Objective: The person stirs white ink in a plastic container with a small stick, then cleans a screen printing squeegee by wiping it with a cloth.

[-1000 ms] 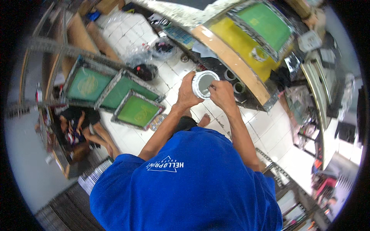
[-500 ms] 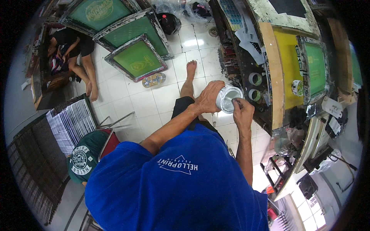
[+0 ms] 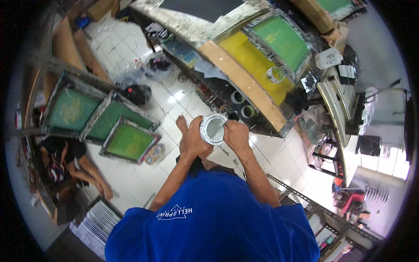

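A round tub (image 3: 215, 116) with a white-smeared rim and pale contents is held in front of my body, its mouth turned up toward me. My left hand (image 3: 195, 139) wraps round its left side, with the fingers partly hidden by the wall. At the right edge of the mouth is my right hand (image 3: 237, 138), its fingers closed and the tips at the rim. Whatever those fingers pinch, if anything, is hidden.
A workbench (image 3: 244, 78) ahead right carries a green-meshed screen frame (image 3: 281, 41) and a white tub (image 3: 275, 75). Two more tubs (image 3: 238, 97) sit on its lower shelf. Several screen frames (image 3: 131, 140) lean at the left, near a seated person (image 3: 83, 159).
The view has turned right, bringing the workbench ahead of me and the leaning frames further left. Both hands stay at the tub, the left around it and the right at its rim.
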`<state>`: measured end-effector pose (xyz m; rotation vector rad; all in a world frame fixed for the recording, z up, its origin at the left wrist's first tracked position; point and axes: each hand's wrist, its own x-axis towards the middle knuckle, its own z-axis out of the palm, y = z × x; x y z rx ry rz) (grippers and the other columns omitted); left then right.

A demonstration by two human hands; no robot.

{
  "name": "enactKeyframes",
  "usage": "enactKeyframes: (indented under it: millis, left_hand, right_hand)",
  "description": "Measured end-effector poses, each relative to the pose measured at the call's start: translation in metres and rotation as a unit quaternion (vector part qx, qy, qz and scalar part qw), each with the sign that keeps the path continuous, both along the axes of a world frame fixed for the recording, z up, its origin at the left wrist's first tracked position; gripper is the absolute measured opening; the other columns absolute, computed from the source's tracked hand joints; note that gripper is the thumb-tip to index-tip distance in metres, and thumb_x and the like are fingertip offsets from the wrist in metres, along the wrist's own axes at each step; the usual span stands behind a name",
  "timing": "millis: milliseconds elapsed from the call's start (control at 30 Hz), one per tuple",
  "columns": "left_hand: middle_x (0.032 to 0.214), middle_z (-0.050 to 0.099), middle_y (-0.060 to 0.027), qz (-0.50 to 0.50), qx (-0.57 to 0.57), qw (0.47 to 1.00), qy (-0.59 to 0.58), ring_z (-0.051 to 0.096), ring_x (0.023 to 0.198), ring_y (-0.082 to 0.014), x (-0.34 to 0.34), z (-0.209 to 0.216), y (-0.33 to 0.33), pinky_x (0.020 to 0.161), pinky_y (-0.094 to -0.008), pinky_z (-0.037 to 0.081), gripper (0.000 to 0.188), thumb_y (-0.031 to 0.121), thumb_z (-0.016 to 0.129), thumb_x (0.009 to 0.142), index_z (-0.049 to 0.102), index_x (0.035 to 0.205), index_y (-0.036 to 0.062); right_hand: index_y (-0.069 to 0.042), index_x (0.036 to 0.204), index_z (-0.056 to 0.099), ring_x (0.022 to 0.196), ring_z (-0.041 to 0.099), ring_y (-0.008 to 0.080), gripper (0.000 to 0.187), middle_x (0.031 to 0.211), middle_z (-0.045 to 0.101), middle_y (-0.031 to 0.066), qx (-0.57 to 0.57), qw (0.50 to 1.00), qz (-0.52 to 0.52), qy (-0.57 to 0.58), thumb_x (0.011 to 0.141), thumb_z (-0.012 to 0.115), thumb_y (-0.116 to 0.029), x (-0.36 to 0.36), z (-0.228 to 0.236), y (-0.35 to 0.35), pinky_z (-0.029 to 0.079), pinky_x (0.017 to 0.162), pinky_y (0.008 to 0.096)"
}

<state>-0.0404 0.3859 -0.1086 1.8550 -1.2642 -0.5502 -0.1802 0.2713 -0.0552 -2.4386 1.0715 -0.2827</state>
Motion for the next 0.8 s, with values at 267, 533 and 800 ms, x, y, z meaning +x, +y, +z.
enactKeyframes:
  millis: [267, 533, 800]
  left_hand:
    - [0.121, 0.057, -0.0208, -0.013, -0.032, 0.998, -0.048, 0.055, 0.113, -0.0393, -0.012, -0.001, -0.021, 0.097, -0.0465, 0.043, 0.092, 0.025, 0.091, 0.053, 0.046, 0.129, -0.002]
    - [0.127, 0.052, -0.0229, -0.047, -0.051, 0.997, -0.022, 0.054, 0.118, -0.0398, -0.029, 0.017, -0.047, 0.101, -0.0445, 0.045, 0.106, 0.025, 0.094, 0.049, 0.039, 0.136, -0.0022]
    - [0.127, 0.052, -0.0207, -0.081, -0.044, 0.996, -0.016, 0.053, 0.12, -0.0368, -0.051, 0.022, -0.068, 0.102, -0.0429, 0.045, 0.111, 0.024, 0.095, 0.049, 0.035, 0.138, -0.0019]
  right_hand:
    - [-0.001, 0.081, 0.071, 0.073, 0.068, 0.0393, 0.019, 0.077, 0.068, 0.0215, 0.025, 0.99, -0.056, -0.127, 0.079, 0.064, -0.018, -0.012, 0.016, -0.008, 0.054, 0.07, 0.0492]
    - [0.0, 0.08, 0.068, 0.073, 0.068, 0.0398, 0.015, 0.079, 0.068, 0.0224, 0.119, 0.988, -0.036, -0.087, 0.077, 0.064, -0.014, -0.039, 0.027, -0.024, 0.054, 0.069, 0.0495]
    - [0.0, 0.084, 0.069, 0.078, 0.066, 0.0414, 0.017, 0.081, 0.067, 0.0243, 0.041, 0.997, -0.06, -0.017, 0.08, 0.062, -0.014, -0.071, 0.032, -0.04, 0.052, 0.07, 0.049]
